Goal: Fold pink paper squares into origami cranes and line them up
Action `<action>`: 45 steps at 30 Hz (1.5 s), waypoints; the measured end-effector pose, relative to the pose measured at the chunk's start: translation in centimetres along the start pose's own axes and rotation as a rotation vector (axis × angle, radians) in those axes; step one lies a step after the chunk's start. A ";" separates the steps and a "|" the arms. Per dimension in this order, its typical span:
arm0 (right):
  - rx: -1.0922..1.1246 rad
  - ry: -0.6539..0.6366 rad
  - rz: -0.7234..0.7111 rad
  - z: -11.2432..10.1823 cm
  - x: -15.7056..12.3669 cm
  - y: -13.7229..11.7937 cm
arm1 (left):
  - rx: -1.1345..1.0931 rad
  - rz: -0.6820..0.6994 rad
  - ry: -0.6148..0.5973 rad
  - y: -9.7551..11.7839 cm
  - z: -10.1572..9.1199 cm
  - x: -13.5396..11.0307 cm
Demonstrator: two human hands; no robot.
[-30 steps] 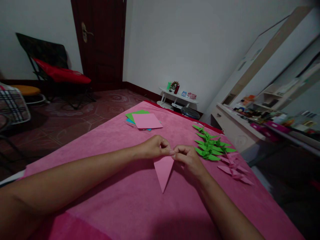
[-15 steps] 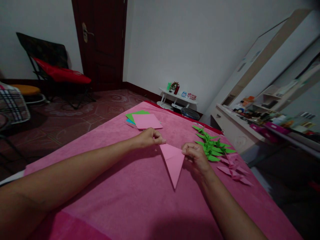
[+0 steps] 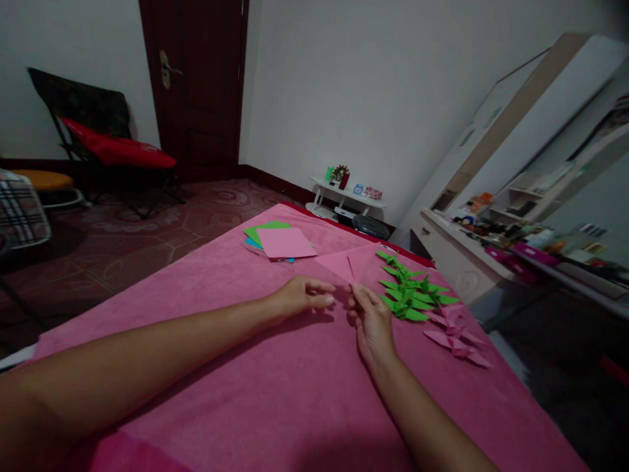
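Observation:
A pink paper sheet (image 3: pixel 344 264) lies opened out on the pink cloth (image 3: pixel 275 393) just beyond my hands, with a raised crease down its middle. My right hand (image 3: pixel 371 321) pinches the sheet's near corner between thumb and fingers. My left hand (image 3: pixel 301 296) rests on the cloth beside it, its fingers stretched out and slightly apart, with the fingertips at the sheet's near left edge and nothing gripped. Several folded green paper cranes (image 3: pixel 407 288) lie to the right of my right hand. A few folded pink cranes (image 3: pixel 455 337) lie nearer.
A stack of flat coloured sheets (image 3: pixel 280 241), pink on top, lies at the cloth's far side. A folding chair with a red cushion (image 3: pixel 111 151) and a dark door (image 3: pixel 196 85) stand beyond. A low white shelf (image 3: pixel 344 196) and a cluttered dresser (image 3: pixel 496 242) are on the right.
The pink paper was a folded triangle pointing toward me. It is now opened out flat and lies farther away. My hands came back together at its near corner.

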State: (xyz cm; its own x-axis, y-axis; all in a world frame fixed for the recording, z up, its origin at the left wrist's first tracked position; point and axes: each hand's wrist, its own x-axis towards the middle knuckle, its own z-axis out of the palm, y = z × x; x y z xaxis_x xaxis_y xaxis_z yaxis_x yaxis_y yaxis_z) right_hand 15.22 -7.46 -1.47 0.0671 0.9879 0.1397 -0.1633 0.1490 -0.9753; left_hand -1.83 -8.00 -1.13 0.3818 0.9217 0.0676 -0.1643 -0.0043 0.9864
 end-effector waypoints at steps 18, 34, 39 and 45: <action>-0.017 -0.117 -0.045 -0.6 0.0 -1.6 | 0.156 0.199 0.076 -0.2 -1.4 0.4; -0.444 -0.099 -0.263 0.9 -0.7 -3.5 | -0.099 0.084 0.077 -0.8 -0.6 -0.1; -0.353 -0.182 -0.200 1.0 -1.3 -3.8 | -0.045 0.036 0.132 -1.0 -1.2 0.1; -0.220 -0.313 -0.043 1.1 -1.9 -4.3 | -0.089 0.092 0.041 -1.4 -1.6 0.3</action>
State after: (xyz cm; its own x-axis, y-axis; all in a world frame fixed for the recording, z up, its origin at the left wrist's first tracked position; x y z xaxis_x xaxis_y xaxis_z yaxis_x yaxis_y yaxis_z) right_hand 14.76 -9.91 2.68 -0.2398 0.9513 0.1936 0.0508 0.2114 -0.9761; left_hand -2.95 -7.05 -2.76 0.3247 0.9340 0.1492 -0.2780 -0.0565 0.9589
